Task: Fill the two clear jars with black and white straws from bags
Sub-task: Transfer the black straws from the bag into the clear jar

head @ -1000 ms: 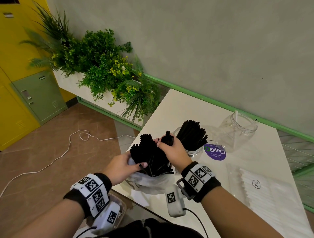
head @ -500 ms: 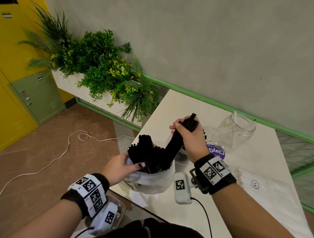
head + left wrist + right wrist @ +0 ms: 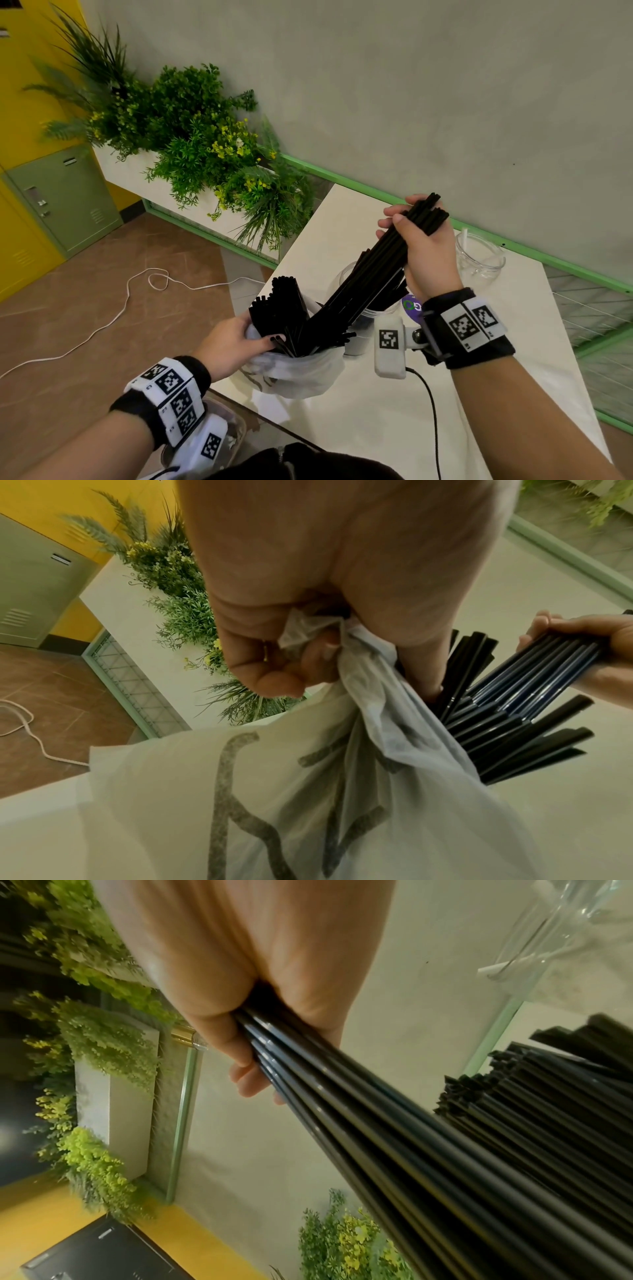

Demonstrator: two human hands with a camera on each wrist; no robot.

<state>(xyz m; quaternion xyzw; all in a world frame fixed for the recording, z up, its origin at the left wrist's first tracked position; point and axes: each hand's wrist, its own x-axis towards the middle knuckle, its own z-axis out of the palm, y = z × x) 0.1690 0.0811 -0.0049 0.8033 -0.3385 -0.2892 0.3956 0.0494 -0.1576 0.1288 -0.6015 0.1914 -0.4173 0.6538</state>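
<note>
My right hand (image 3: 416, 236) grips a bundle of black straws (image 3: 370, 274) near its upper end, its lower ends still in the translucent plastic bag (image 3: 294, 373). My left hand (image 3: 236, 339) clutches the bag's gathered rim (image 3: 308, 631) at the table's front-left corner, with more black straws (image 3: 281, 308) standing in it. Behind the lifted bundle stands a clear jar (image 3: 349, 274) holding black straws, largely hidden. A second clear jar (image 3: 479, 257) at the back right holds one white straw (image 3: 464, 236). In the right wrist view the bundle (image 3: 377, 1123) runs out of my fist.
The white table (image 3: 376, 411) has a green-framed wall edge behind it. A purple round sticker (image 3: 411, 306) lies beside the jars. Planter greenery (image 3: 205, 147) stands left of the table. A white cord (image 3: 102, 325) trails over the brown floor, near yellow and green lockers (image 3: 61, 198).
My right hand has pulled a bundle of black straws up and to the right, out of the bag toward the jars. The left hand has kept its hold on the bag.
</note>
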